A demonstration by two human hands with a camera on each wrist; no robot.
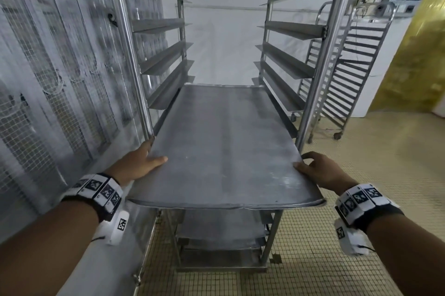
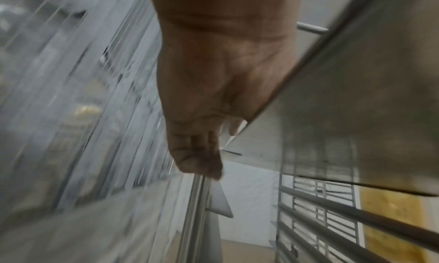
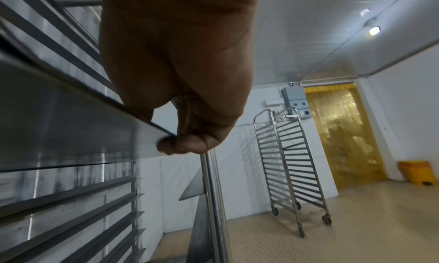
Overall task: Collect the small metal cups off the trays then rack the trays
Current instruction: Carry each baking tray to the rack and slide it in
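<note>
Big flat tray (image 1: 224,151) is w/ its far end between the rack (image 1: 134,59) rails, long way pointing away. Left hand (image 1: 139,163) & right hand (image 1: 320,170) each pinch a near side edge. Push straight in, I think.

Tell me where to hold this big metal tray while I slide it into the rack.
Grip the tray at its two long side edges near your end, thumbs on top, as the left hand and right hand do now. It is wide, flat and thin-lipped, and the rack rails take the far end.
</note>
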